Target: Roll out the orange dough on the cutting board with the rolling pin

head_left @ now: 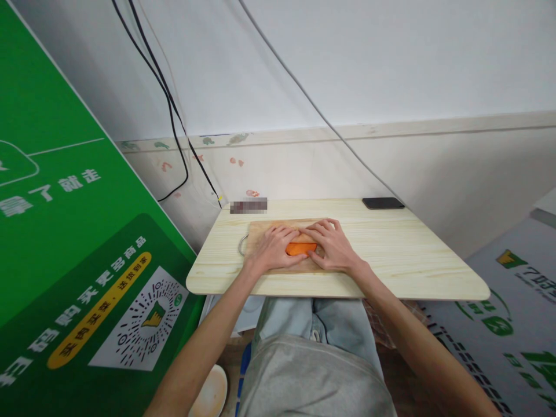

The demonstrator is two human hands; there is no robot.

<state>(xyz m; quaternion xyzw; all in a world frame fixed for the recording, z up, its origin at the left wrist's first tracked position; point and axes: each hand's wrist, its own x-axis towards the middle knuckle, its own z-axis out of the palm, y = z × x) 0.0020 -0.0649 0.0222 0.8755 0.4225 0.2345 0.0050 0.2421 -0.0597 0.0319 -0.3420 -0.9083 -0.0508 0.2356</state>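
With the board as the middle of our dial and the wall at twelve o'clock, a grey cloth top and light-blue jeans lie nearest, at six, and a round whitish dish sits low at seven. Above our lap spreads a pale wood-grain desk with rounded corners, carrying a rectangular light-brown wooden board with a curved metal handle at nine. The bright orange, smooth, elongated piece rests on the board's middle, between our left hand at nine and our right hand at three. Each grip looks closed around it, fingers bent over the far side and thumbs along the near. We judge the work to be midway: the piece is set in place and held, while no separate parts show and what remains we cannot read. A straight edge or crease runs lengthwise, the upper face more hidden than the lower; its material we cannot tell. Farther off, a flat black phone lies at two, a blurred dark item at ten, and the white wall closes the view.
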